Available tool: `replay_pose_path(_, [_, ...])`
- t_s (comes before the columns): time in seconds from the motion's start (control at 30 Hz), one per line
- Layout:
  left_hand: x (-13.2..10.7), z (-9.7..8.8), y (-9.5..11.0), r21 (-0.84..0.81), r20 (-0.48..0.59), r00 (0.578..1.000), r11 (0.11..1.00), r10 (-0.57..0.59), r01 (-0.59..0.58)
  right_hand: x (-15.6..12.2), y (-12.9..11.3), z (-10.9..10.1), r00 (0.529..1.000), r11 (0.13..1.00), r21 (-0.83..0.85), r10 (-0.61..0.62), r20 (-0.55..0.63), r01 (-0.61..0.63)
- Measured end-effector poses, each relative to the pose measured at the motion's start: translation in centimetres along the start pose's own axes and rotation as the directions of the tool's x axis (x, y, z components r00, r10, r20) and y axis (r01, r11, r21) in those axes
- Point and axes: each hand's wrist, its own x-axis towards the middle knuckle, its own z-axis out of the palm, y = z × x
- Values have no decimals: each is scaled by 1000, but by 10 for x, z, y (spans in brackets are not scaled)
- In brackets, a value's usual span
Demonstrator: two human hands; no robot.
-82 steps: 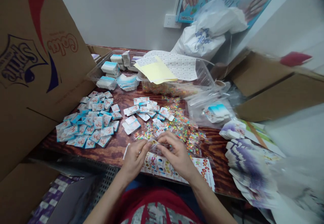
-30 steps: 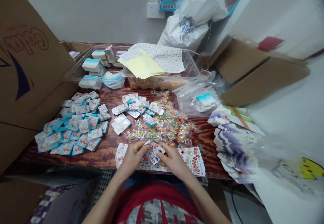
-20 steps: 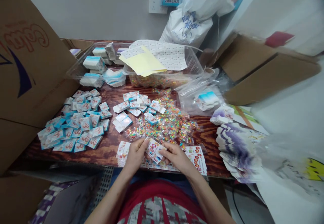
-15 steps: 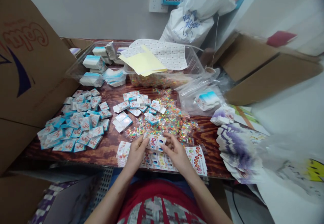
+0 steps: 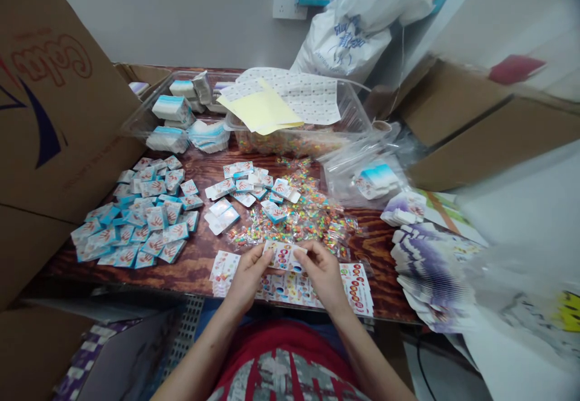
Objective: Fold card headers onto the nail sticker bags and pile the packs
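My left hand (image 5: pixel 247 274) and my right hand (image 5: pixel 324 271) hold a small printed card (image 5: pixel 283 256) between them, each pinching one end just above the near table edge. Below the hands lies a row of similar printed cards (image 5: pixel 357 280) on the wooden table (image 5: pixel 199 262). Just beyond the card spreads a heap of small clear packets with colourful beads (image 5: pixel 303 217). Blue-and-white folded cards (image 5: pixel 140 220) cover the table's left part, and a smaller group (image 5: pixel 247 186) lies in the middle.
A big cardboard box flap (image 5: pixel 54 117) stands at left. Clear trays (image 5: pixel 181 111) with stacked cards and sheets (image 5: pixel 290 96) sit at the back. A white bag (image 5: pixel 353 32), plastic bags (image 5: pixel 367 177), purple card stacks (image 5: pixel 430 274) and an open carton (image 5: pixel 475 123) fill the right.
The hands lifted a printed card from the row near the table edge and turned it level between both hands. The view shifted a little.
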Motion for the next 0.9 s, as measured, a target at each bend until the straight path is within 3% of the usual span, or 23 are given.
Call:
replay_pose_path(0.1, [0,-2,1,32,33,999,999,-26,25,4,-1,-5,999,998,65,10,36,-12])
replay_pose_path(0.2, [0,-4,0,116,-8,1000,993,-26,26,4,-3,-5,998,995,95,-28,63,22])
replay_pose_path(0.4, [-2,-2,-3,225,16,1000,974,16,-19,6,6,0,982,952,241,187,39,-191])
replay_pose_path(0.5, [-2,-1,-1,393,19,994,914,105,-104,7,4,-4,947,923,253,236,216,-288])
replay_pose_path(0.6, [0,0,-1,623,27,961,747,276,-232,5,-4,-10,879,920,215,214,427,-328])
replay_pose_path(0.67, [-1,2,-2,680,47,945,683,324,-268,4,-8,-12,854,924,207,187,485,-320])
replay_pose_path(0.77, [-7,8,-1,622,82,962,742,259,-253,2,-10,-10,862,916,223,200,466,-334])
replay_pose_path(0.9, [-19,11,4,449,146,985,880,94,-151,-2,-6,-4,915,903,268,247,319,-337])
